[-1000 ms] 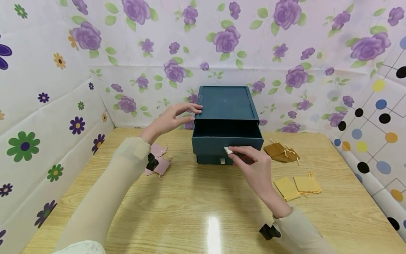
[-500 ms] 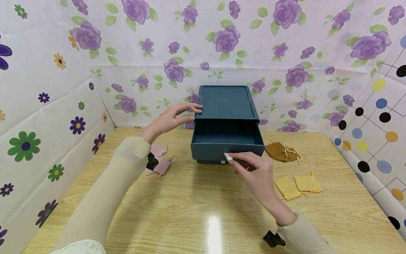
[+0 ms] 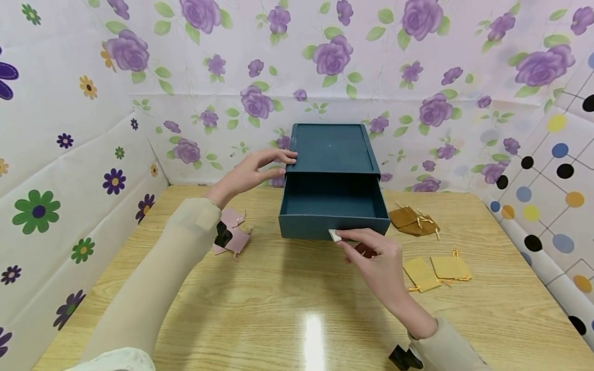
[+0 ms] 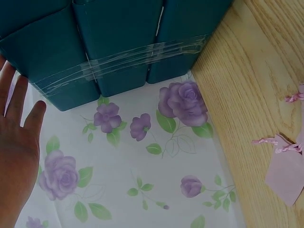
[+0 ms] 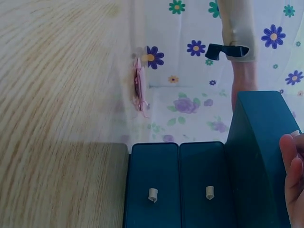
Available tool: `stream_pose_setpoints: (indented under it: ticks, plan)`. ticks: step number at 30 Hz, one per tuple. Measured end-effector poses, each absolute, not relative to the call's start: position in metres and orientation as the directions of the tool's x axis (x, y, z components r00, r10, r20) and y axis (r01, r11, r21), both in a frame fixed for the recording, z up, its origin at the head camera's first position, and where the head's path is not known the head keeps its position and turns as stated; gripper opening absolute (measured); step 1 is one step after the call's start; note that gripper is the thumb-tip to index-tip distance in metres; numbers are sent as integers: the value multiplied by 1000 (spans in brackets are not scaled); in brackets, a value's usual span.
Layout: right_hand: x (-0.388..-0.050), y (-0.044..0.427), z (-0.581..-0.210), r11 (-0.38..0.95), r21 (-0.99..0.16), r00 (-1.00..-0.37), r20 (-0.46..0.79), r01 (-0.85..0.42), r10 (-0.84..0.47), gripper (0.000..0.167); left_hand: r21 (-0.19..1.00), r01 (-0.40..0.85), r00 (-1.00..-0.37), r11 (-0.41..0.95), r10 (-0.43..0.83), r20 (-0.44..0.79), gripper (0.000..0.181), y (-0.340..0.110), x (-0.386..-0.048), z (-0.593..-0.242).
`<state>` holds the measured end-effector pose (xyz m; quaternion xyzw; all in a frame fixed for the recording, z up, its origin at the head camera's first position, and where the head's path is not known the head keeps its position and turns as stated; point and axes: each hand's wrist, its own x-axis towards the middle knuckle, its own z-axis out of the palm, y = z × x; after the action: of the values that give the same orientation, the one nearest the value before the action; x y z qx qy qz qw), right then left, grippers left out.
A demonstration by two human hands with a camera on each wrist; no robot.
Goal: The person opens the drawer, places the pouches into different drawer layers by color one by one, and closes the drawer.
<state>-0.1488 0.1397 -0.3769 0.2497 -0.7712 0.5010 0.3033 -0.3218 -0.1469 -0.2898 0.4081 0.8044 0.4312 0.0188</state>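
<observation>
A dark teal drawer unit (image 3: pixel 330 148) stands at the back of the table, its top drawer (image 3: pixel 301 226) pulled out with a bare inside floor showing. My right hand (image 3: pixel 380 263) pinches the small white pull tab (image 3: pixel 334 236) on that drawer's front between thumb and finger. At the unit's left top edge rests my left hand (image 3: pixel 255 170), fingers extended; in the left wrist view the hand (image 4: pixel 19 152) lies against the casing, which has clear tape (image 4: pixel 123 61) across it. Two lower drawers with white tabs (image 5: pixel 210 192) appear closed in the right wrist view.
Pink drawstring pouches (image 3: pixel 237 240) lie left of the unit, partly behind my left wrist. Brown pouches (image 3: pixel 413 220) and yellow pouches (image 3: pixel 450 267) lie to the right on the wooden table (image 3: pixel 260 309). Flowered cloth (image 3: pixel 199 123) hangs close behind the unit.
The top drawer has slid further out toward me, with my right hand pulling back on its tab. More of the drawer's inside shows. My left hand stays in place.
</observation>
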Motion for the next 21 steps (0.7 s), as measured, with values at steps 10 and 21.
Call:
stream_pose_setpoints:
  ticks: [10, 21]
  plan:
    - [-144, 140, -376, 381, -629, -701, 709, -678, -77, 25, 711, 632, -677, 307, 666, 314, 22, -147, -321, -290]
    - [-145, 140, -376, 379, -616, -688, 722, -691, -80, 26, 705, 631, -679, 323, 669, 301, 23, -146, -319, -287]
